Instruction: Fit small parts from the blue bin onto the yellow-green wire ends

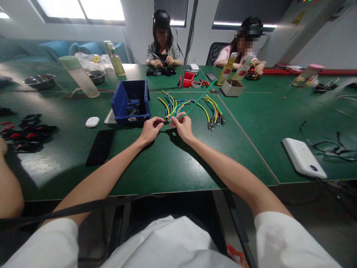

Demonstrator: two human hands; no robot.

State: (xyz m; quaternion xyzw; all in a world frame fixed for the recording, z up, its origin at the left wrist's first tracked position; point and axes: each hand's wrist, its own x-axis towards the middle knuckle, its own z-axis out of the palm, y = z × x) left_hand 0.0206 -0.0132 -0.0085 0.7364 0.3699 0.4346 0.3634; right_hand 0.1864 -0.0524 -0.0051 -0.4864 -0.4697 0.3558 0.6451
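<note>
Above the green table, my left hand (152,130) pinches a small black sleeve (166,122). My right hand (182,125) is closed on a green wire (201,97), close to the sleeve; its long free end slants up to the right. Fingers hide where wire and sleeve meet, so I cannot tell how far one is inside the other. Behind my hands lies a bunch of yellow, blue and green wires (172,102). More wires (215,114) to the right end in black sleeves with metal lugs. Black pieces lie in the blue bin (130,118) beside my left hand.
A phone (100,147) and a white case (92,122) lie left. A white power bank (304,158) and glasses (336,149) sit right. A metal pole (189,44), red tray (187,79) and cardboard box (232,88) stand further back. Two people work across the table; another person's arm (9,182) shows left.
</note>
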